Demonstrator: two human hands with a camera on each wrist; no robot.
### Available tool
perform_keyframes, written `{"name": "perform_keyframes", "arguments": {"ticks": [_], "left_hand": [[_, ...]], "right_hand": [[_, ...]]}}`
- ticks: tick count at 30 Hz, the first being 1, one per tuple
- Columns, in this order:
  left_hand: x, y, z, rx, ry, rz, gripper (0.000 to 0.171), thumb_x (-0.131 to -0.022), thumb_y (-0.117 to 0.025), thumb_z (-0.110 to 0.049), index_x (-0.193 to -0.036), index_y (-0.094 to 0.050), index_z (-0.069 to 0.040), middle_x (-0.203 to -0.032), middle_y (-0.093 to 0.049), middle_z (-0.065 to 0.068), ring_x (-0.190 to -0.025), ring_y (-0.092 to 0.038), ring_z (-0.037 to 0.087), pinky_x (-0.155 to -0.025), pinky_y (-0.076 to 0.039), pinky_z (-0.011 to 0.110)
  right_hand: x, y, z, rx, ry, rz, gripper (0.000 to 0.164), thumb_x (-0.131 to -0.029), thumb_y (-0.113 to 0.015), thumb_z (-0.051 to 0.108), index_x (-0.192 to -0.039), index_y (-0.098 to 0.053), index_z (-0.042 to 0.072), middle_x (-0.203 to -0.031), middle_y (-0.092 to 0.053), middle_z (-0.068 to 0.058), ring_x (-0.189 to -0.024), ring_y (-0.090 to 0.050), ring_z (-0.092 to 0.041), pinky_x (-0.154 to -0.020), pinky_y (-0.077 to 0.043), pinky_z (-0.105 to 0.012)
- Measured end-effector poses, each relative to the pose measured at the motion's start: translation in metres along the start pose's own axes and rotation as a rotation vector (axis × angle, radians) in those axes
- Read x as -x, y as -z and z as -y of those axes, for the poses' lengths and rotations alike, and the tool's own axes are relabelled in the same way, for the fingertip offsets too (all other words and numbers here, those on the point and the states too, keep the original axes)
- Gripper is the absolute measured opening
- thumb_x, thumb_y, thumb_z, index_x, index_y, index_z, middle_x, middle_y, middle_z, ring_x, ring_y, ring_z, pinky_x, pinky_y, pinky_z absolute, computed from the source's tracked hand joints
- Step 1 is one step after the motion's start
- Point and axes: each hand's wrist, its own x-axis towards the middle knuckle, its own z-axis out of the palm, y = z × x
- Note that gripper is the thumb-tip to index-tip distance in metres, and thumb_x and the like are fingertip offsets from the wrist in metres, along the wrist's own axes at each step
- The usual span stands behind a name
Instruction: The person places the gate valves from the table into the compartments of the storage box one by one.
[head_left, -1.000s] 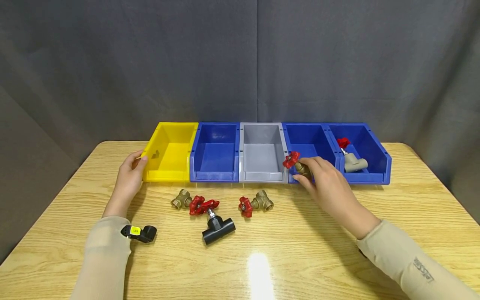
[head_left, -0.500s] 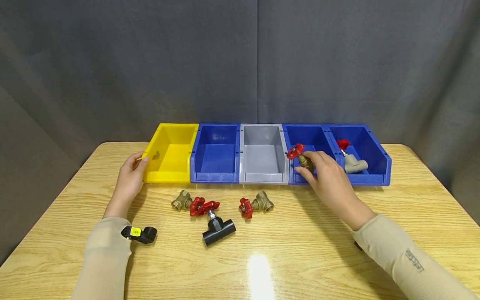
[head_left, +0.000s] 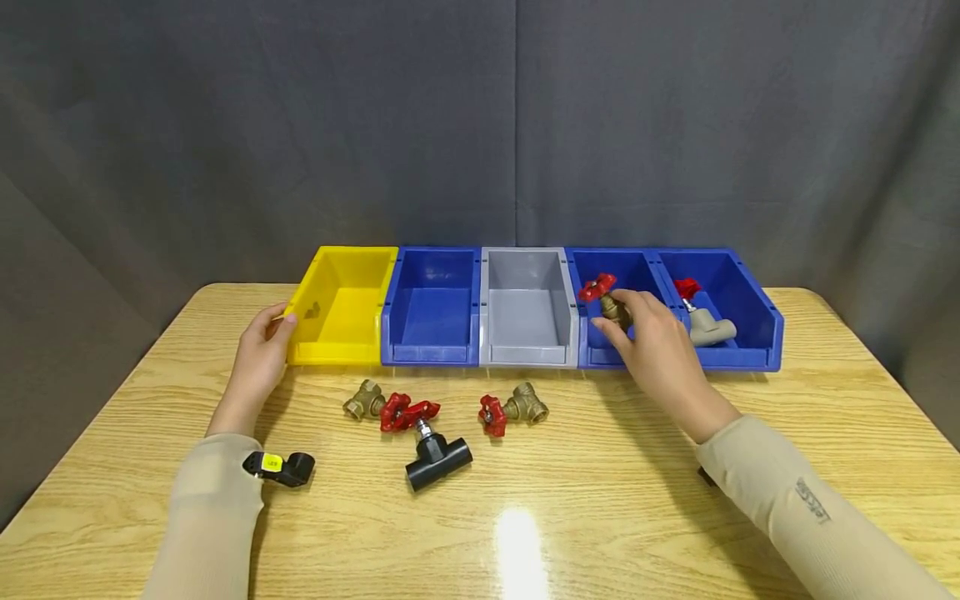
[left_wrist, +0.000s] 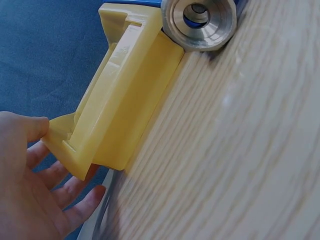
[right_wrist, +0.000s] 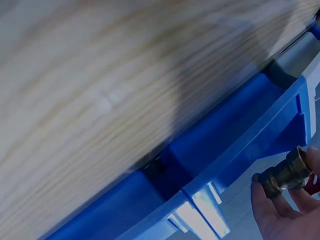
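Observation:
In the head view my right hand (head_left: 660, 354) pinches a brass gate valve (head_left: 613, 310) by its body, the red handwheel (head_left: 597, 287) pointing up and left. The valve is over the blue bin (head_left: 600, 358) just right of the grey one. The right wrist view shows the brass body (right_wrist: 285, 175) between thumb and fingers, past the bin's front lip. My left hand (head_left: 258, 358) holds the outer side of the yellow bin (head_left: 333, 354) at the left end of the row. In the left wrist view its thumb (left_wrist: 37, 127) touches the bin's corner, the fingers around the outside.
Two brass valves (head_left: 365, 400) (head_left: 527, 404) and a black tee-shaped valve (head_left: 437, 462) lie in front of the row, all with red handwheels. A grey plastic valve (head_left: 708, 327) lies in the rightmost blue bin (head_left: 774, 350). A grey bin (head_left: 527, 356) and another blue bin (head_left: 429, 354) stand between.
My right hand has carried the brass valve slightly right and farther back, from the bin's front edge to over its inside. My left hand has stayed on the yellow bin.

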Motion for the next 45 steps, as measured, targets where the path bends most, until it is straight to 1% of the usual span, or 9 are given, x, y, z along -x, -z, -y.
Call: {"name": "perform_keyframes", "arguments": {"ticks": [6, 10, 15, 19, 22, 32, 39, 45], "left_hand": [[-0.001, 0.0, -0.002, 0.008, -0.001, 0.002, 0.059, -0.109, -0.032, -0.038, -0.154, -0.027, 0.0, -0.146, -0.04, 0.028, -0.131, -0.041, 0.038, -0.108, -0.036, 0.05], [-0.002, 0.0, -0.003, 0.009, -0.007, 0.003, 0.058, -0.109, -0.032, -0.037, -0.154, -0.028, 0.0, -0.145, -0.041, 0.027, -0.13, -0.042, 0.038, -0.107, -0.036, 0.048], [-0.003, 0.0, -0.003, 0.011, -0.012, 0.0, 0.058, -0.109, -0.032, -0.037, -0.153, -0.029, 0.0, -0.144, -0.042, 0.027, -0.13, -0.042, 0.037, -0.106, -0.038, 0.046], [-0.003, 0.0, -0.002, 0.01, -0.009, -0.002, 0.058, -0.108, -0.032, -0.037, -0.153, -0.03, 0.0, -0.144, -0.042, 0.027, -0.128, -0.043, 0.036, -0.104, -0.039, 0.043], [-0.003, 0.001, -0.002, 0.008, -0.008, -0.004, 0.058, -0.108, -0.032, -0.038, -0.153, -0.03, -0.001, -0.144, -0.042, 0.026, -0.127, -0.043, 0.036, -0.103, -0.039, 0.043], [-0.002, 0.0, -0.001, -0.012, -0.006, -0.006, 0.059, -0.108, -0.032, -0.039, -0.154, -0.028, -0.001, -0.147, -0.039, 0.027, -0.131, -0.041, 0.037, -0.107, -0.036, 0.049], [0.0, 0.0, 0.0, -0.015, -0.012, -0.009, 0.058, -0.109, -0.032, -0.037, -0.153, -0.03, 0.0, -0.143, -0.042, 0.027, -0.128, -0.043, 0.037, -0.102, -0.039, 0.045], [0.0, 0.0, 0.0, -0.015, -0.007, -0.011, 0.057, -0.109, -0.032, -0.037, -0.153, -0.03, 0.0, -0.143, -0.042, 0.027, -0.128, -0.043, 0.036, -0.103, -0.039, 0.044]], "right_hand": [[-0.006, -0.002, -0.004, 0.005, -0.031, -0.001, 0.045, -0.097, -0.065, 0.027, -0.127, -0.057, -0.006, -0.105, -0.06, -0.021, -0.086, -0.059, -0.036, -0.075, -0.049, -0.053], [-0.011, -0.002, -0.006, 0.019, -0.03, -0.018, 0.043, -0.097, -0.066, 0.025, -0.125, -0.058, -0.007, -0.102, -0.061, -0.021, -0.084, -0.059, -0.036, -0.074, -0.048, -0.054], [-0.019, -0.002, -0.009, 0.037, -0.042, -0.011, 0.041, -0.097, -0.066, 0.023, -0.123, -0.057, -0.009, -0.101, -0.06, -0.023, -0.086, -0.059, -0.039, -0.075, -0.048, -0.056], [-0.023, -0.003, -0.011, 0.057, -0.068, 0.015, 0.041, -0.097, -0.066, 0.022, -0.122, -0.057, -0.009, -0.102, -0.06, -0.024, -0.091, -0.06, -0.041, -0.08, -0.048, -0.057], [-0.025, -0.004, -0.012, 0.073, -0.086, 0.034, 0.04, -0.097, -0.066, 0.022, -0.122, -0.058, -0.009, -0.102, -0.061, -0.024, -0.091, -0.06, -0.042, -0.08, -0.048, -0.058], [-0.022, -0.006, -0.012, 0.098, -0.106, 0.076, 0.041, -0.097, -0.067, 0.021, -0.121, -0.059, -0.01, -0.103, -0.061, -0.027, -0.092, -0.061, -0.046, -0.079, -0.048, -0.06], [-0.02, -0.01, -0.016, 0.115, -0.117, 0.118, 0.042, -0.096, -0.067, 0.021, -0.121, -0.059, -0.011, -0.105, -0.062, -0.029, -0.096, -0.061, -0.048, -0.082, -0.048, -0.061], [-0.021, -0.012, -0.016, 0.143, -0.131, 0.149, 0.042, -0.096, -0.067, 0.023, -0.12, -0.06, -0.011, -0.105, -0.062, -0.028, -0.097, -0.062, -0.047, -0.084, -0.049, -0.06]]}}
